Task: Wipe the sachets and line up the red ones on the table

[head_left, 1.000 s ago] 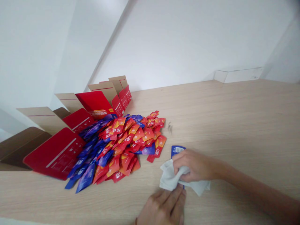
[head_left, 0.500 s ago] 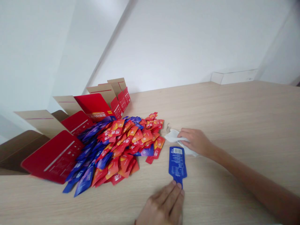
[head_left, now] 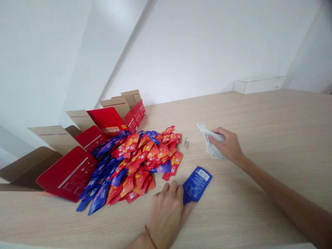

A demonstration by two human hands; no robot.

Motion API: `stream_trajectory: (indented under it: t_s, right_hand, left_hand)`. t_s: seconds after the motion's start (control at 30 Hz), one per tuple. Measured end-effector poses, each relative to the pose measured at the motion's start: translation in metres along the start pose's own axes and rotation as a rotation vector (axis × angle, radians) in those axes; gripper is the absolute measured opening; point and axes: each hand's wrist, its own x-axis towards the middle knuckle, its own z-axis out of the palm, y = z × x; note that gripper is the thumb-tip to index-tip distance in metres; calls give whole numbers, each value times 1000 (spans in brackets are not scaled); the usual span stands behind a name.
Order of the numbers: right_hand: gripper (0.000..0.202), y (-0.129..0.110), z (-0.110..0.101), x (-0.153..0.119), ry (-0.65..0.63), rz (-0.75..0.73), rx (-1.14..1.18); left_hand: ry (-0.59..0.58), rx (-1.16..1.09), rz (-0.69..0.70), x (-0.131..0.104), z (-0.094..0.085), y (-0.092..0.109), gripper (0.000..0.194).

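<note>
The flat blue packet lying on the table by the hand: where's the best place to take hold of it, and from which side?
Probably the free far end with the white label, coming from the right: the flat blue foil packet lies flat on the wooden table, its near end under the left hand; the pile of red and blue sachets crowds the left.

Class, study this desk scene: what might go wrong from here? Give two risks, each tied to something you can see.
1. The left hand rests on the blue sachet close to the pile of sachets; sliding it sideways may mix it back in or scatter the loose heap.
2. The right hand holds the white cloth with a corner hanging free near a small dark speck; a sweep may drag that across the table.
</note>
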Motion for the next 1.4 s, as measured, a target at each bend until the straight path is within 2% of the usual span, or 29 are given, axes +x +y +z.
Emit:
stream_trajectory:
  t_s: [0.07,0.27,0.43,0.57,0.67,0.77,0.83,0.9,0.97,1.03,1.1,1.17,1.27,1.4]
  right_hand:
    - [13,-2,0,-1,-1,-17,13]
    - [13,0,1,-1,-2,-20,33]
    - [12,3,-1,1,25,-17,58]
    - [12,3,-2,2,37,-25,76]
    - [11,2,-3,2,36,-17,86]
    - [11,1,-3,2,22,-12,108]
    - [11,1,-3,2,18,-16,114]
    - [10,1,-4,2,20,-17,115]
    - [10,1,-4,2,21,-17,113]
    - [9,0,-4,2,17,-19,110]
    - [9,0,-4,2,10,-25,107]
    - [8,-1,-4,1,4,-33,110]
    - [7,-5,-3,-1,-16,-62,118]
    - [6,-14,-6,-2,-95,-121,139]
  left_hand:
    - [-85,6,-50,10,-3,7,33]
    - [-93,-54,-54,26,0,13,39]
    - [-156,-180,-141,26,-12,7,47]
    - [-180,-234,-157,21,-21,8,44]
    - [-196,-273,-163,19,-20,6,39]
    - [-126,-329,-105,19,-14,-2,32]
    - [-20,-312,-8,16,-9,-9,35]
    - [153,-198,158,12,-4,-15,40]
    - [384,-4,364,6,-1,-17,36]
    - [539,188,496,0,4,-14,33]
    - [558,293,507,-5,11,-7,37]
    - [504,321,469,-9,21,2,42]
    - [493,292,428,-12,34,15,48]
    - [547,186,419,-13,41,22,41]
